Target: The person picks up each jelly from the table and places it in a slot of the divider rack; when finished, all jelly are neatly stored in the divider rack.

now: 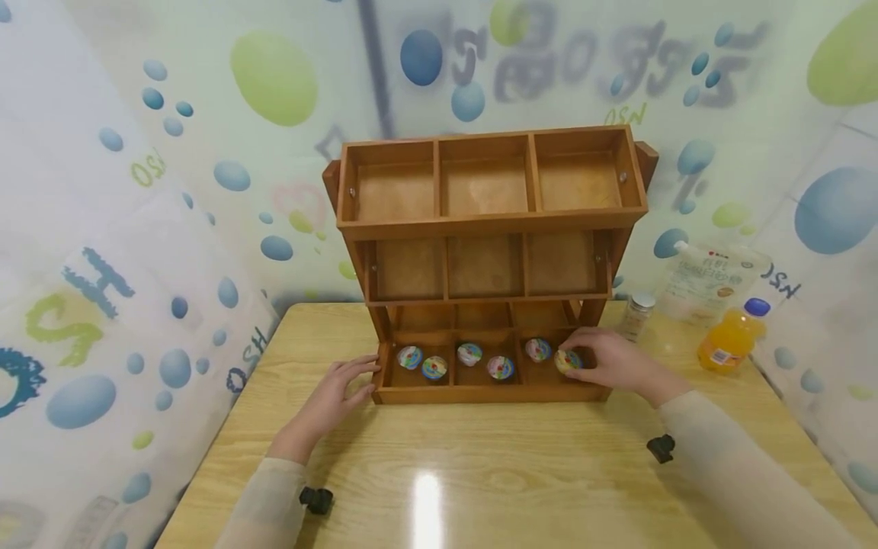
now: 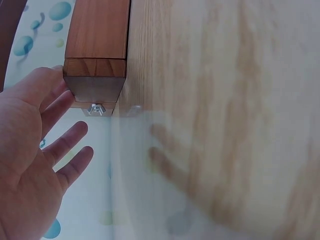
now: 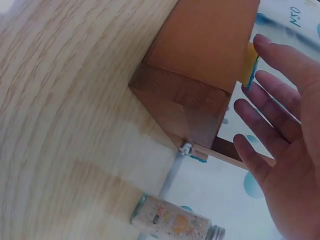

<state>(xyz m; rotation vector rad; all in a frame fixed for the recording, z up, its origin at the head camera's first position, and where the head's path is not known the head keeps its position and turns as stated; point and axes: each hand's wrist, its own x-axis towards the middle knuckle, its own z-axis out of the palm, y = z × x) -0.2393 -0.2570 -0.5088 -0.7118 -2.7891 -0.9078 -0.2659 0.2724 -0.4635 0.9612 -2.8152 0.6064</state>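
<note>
A brown wooden tiered rack [image 1: 494,393] stands on the table, each tier divided into compartments. Its bottom tier holds several small cups with printed lids, a pair in each compartment: left [image 1: 410,357], middle [image 1: 469,354] and right [image 1: 538,350]. My right hand [image 1: 613,364] pinches a yellow-lidded cup [image 1: 568,361] between thumb and fingers in the bottom right compartment; in the right wrist view the yellow cup [image 3: 248,65] shows beyond the rack's wall. With fingers extended, my left hand [image 1: 338,390] touches the rack's left end, near the wooden corner [image 2: 95,67].
Behind the right forearm stands a clear jar [image 1: 636,316] with a metal lid. An orange drink bottle [image 1: 732,335] with a blue cap and a whitish printed bag [image 1: 709,282] are at the table's right. Patterned sheeting surrounds the wooden table [image 1: 507,465].
</note>
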